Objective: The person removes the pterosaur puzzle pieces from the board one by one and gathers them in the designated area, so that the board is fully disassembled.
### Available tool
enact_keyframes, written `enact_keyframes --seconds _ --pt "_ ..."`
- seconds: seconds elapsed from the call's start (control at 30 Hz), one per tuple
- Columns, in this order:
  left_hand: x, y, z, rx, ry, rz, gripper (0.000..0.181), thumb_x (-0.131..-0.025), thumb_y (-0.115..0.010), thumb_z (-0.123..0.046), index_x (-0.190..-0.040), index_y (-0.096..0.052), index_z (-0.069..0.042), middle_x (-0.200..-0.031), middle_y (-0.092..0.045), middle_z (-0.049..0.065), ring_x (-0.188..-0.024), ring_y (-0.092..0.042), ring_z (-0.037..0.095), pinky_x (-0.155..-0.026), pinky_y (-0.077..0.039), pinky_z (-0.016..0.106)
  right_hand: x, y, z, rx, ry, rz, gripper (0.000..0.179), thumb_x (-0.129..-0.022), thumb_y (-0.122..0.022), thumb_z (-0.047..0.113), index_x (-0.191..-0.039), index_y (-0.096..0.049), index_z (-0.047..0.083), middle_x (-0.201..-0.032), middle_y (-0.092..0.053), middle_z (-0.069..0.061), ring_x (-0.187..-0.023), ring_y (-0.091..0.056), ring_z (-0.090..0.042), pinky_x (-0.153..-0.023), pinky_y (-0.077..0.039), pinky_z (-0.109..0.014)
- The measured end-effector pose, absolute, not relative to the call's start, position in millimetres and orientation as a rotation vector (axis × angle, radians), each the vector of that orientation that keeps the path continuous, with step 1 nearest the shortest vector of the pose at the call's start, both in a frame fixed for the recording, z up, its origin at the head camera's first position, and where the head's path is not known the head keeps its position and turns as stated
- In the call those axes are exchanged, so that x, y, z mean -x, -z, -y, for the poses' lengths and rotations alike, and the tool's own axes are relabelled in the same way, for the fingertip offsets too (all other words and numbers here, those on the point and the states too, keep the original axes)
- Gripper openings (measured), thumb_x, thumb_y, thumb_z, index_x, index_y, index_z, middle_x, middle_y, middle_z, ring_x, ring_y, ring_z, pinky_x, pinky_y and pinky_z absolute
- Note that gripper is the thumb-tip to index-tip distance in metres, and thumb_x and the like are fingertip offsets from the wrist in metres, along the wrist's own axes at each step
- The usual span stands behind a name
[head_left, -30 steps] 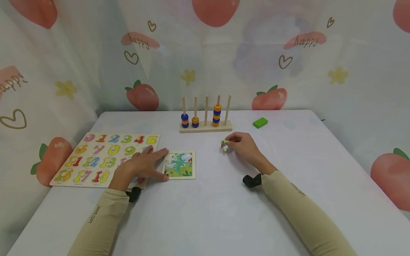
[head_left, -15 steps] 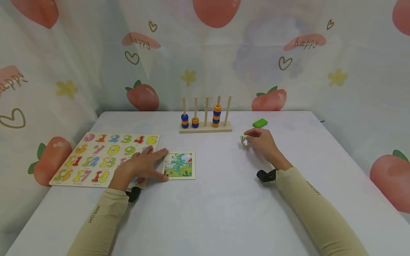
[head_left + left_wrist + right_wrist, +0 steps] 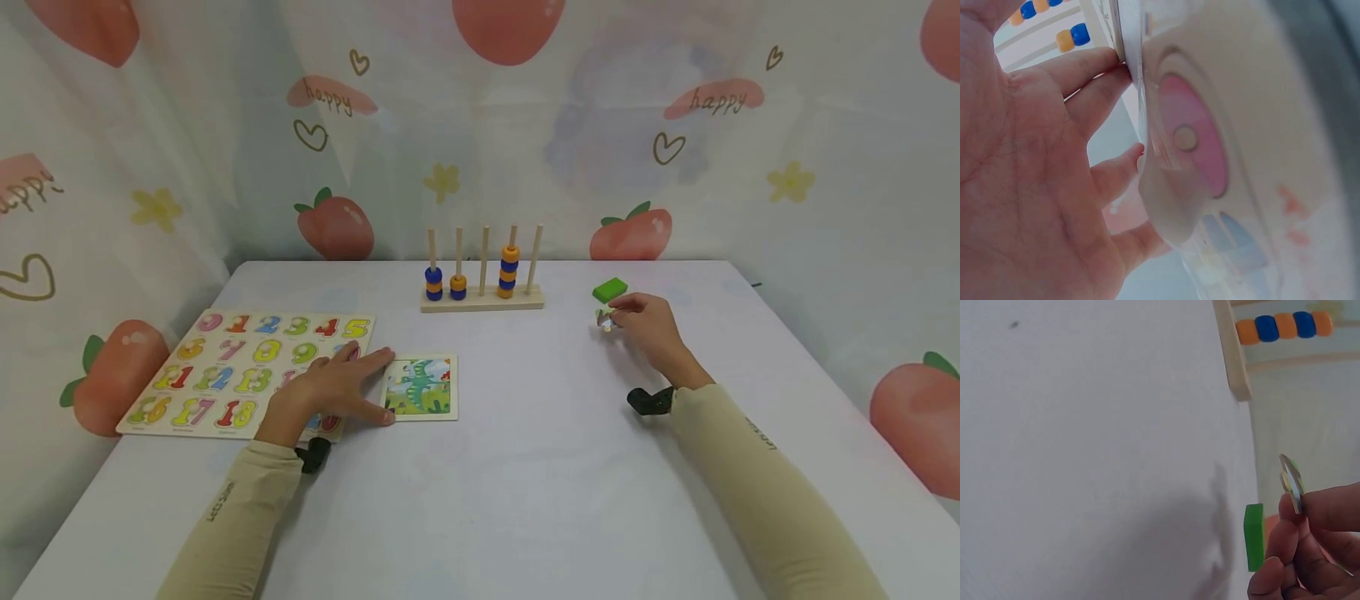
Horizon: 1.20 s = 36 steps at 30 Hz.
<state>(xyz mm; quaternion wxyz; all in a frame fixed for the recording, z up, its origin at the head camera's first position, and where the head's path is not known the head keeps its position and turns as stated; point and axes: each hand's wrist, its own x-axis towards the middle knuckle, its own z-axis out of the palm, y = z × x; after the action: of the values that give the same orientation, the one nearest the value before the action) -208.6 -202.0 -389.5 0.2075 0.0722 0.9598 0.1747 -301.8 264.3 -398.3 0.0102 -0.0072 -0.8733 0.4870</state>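
My left hand lies with fingers spread over the right part of the wooden number board. Its thumb and forefinger tips are at the left edge of a small dinosaur jigsaw puzzle. In the left wrist view the palm shows with the fingers reaching to the board's edge. Over the table at the right, my right hand pinches a small jigsaw puzzle piece between thumb and fingertips. The right wrist view shows this thin piece edge-on.
A green block lies just beyond my right hand. At the back middle stands a wooden bead rack with blue and orange beads on some of its upright pegs. A printed curtain hangs behind the white table.
My right hand has carried the puzzle piece to the right and slightly back, from in front of the bead rack to near the green block. The left hand has stayed put.
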Motion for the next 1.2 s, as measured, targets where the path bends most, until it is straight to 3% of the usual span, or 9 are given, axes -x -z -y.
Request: enact_keyframes --seconds 0.27,0.6,0.93,1.2 --pt "209 388 202 -0.188 -0.487 -2.66 0.11 -0.081 -0.088 -0.06 -0.17 -0.033 -0.028 -0.174 -0.014 0.03 -0.15 -0.015 0.069 -0.109 -0.026 0.087 308 401 -282 0.112 -1.5 2.723 0.037 -0.107 -0.06 0.013 -0.134 -0.061 -0.011 -0.121 -0.067 -0.021 -0.097 -0.062 -0.015 -0.078 -0.051 -0.02" --pt "210 390 202 -0.199 -0.472 -2.669 0.109 -0.081 -0.088 -0.058 -0.17 -0.033 -0.028 -0.173 -0.015 0.03 -0.148 -0.018 0.07 -0.106 -0.03 0.086 318 403 -305 0.292 -1.428 2.781 0.037 -0.109 -0.055 0.016 -0.138 -0.059 -0.008 -0.133 -0.058 -0.022 -0.11 -0.055 -0.029 -0.083 -0.047 -0.029" --pt "210 393 206 -0.183 -0.477 -2.648 0.11 -0.082 -0.086 -0.061 -0.171 -0.029 -0.032 -0.175 -0.01 0.027 -0.151 -0.012 0.068 -0.108 -0.022 0.089 327 410 -316 0.496 -1.542 2.742 0.039 -0.109 -0.055 0.014 -0.142 -0.058 -0.007 -0.139 -0.055 -0.021 -0.103 -0.056 -0.022 -0.077 -0.051 -0.026" --pt "211 392 205 -0.2 -0.481 -2.662 0.108 -0.083 -0.086 -0.059 -0.171 -0.031 -0.028 -0.174 -0.013 0.029 -0.15 -0.015 0.069 -0.108 -0.025 0.088 332 410 -311 0.542 -1.514 2.744 0.037 -0.109 -0.056 0.014 -0.14 -0.061 -0.004 -0.139 -0.056 -0.02 -0.104 -0.053 -0.023 -0.077 -0.049 -0.027"
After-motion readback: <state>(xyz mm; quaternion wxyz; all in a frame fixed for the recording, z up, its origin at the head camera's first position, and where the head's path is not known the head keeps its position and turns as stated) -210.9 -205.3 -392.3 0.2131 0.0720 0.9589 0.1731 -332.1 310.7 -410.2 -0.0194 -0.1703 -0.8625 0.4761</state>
